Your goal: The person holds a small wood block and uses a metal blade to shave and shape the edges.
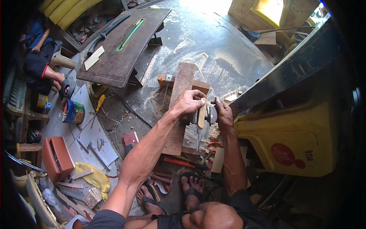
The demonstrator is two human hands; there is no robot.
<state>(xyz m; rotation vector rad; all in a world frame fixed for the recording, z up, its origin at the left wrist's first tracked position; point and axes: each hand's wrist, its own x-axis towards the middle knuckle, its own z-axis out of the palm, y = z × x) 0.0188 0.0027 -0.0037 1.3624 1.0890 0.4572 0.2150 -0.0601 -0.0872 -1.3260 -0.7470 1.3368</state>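
Nearest: the person's own sandalled feet (192,186), on the floor at the foot of the bench. To their left, a crumpled yellow cloth (96,178) lies among wood scraps. Just past the feet, a red-handled tool (179,162) lies amid mixed clutter.

A little farther left, a hammer (98,155) rests on pale sheeting; beside it, a reddish-brown box (57,158) with a dark opening. To the right, a large yellow shell (251,138), red round mark on its side.

Centre: a vise (212,114) at the right edge of a narrow wooden worktop (184,76). Light wooden piece (202,114) at the vise, lengthwise to the person; pointed grey metal (199,139) past its near end, whether joined to it unclear. Left hand (189,102) nearly closed, thumb and fingers pinching the far end of the wooden piece. Right hand (225,113) at the vise's outer end, fingers bent; cannot tell whether it grips anything.

Beyond, left: paint-smeared can (72,111), yellow-handled screwdriver (100,102). Another person's sandalled foot (68,87) behind the can.

Farthest: dark metal-topped worktop (110,63), toothed blade (131,32) beside a green-edged slot, pale board (94,58) on top.
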